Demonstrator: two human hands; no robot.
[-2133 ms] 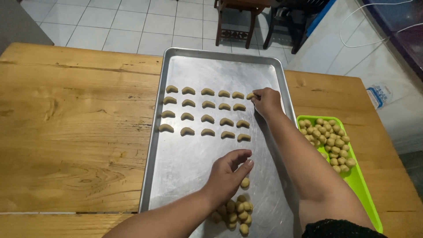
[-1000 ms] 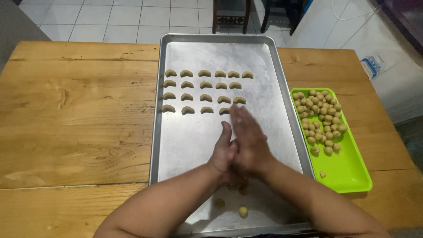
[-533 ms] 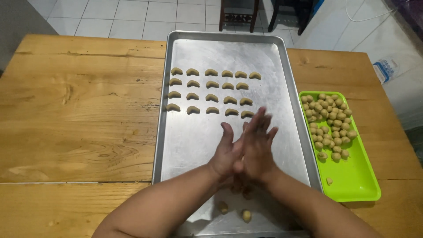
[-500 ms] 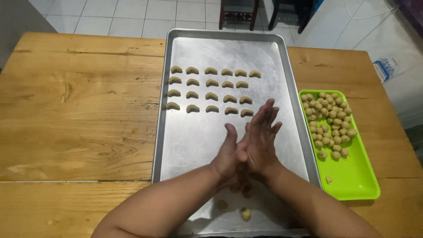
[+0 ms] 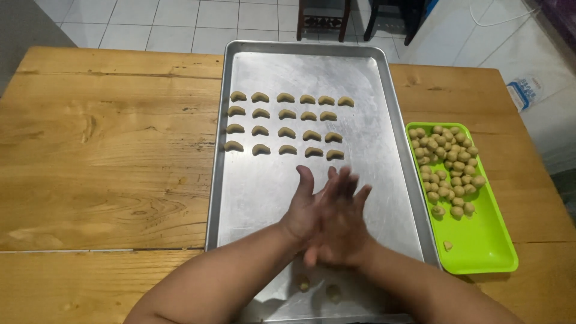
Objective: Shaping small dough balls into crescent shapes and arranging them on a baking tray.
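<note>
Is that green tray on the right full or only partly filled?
Partly filled. Dough balls crowd the far half of the green tray; its near end is bare except one stray piece.

Baking tray [image 5: 384, 156] sits mid-table [image 5: 108, 162]; crescent dough pieces [image 5: 287, 123] in rows on its far half, two loose dough pieces [image 5: 316, 287] at near edge. Small tray [image 5: 486, 252] of dough balls [image 5: 449, 168] just right of it.

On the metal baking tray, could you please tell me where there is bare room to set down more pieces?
The baking tray is bare along its far edge beyond the crescent-shaped dough pieces, down its right side, and between those rows and the left hand and right hand. The near end is crowded by hands and loose dough lumps.
</note>
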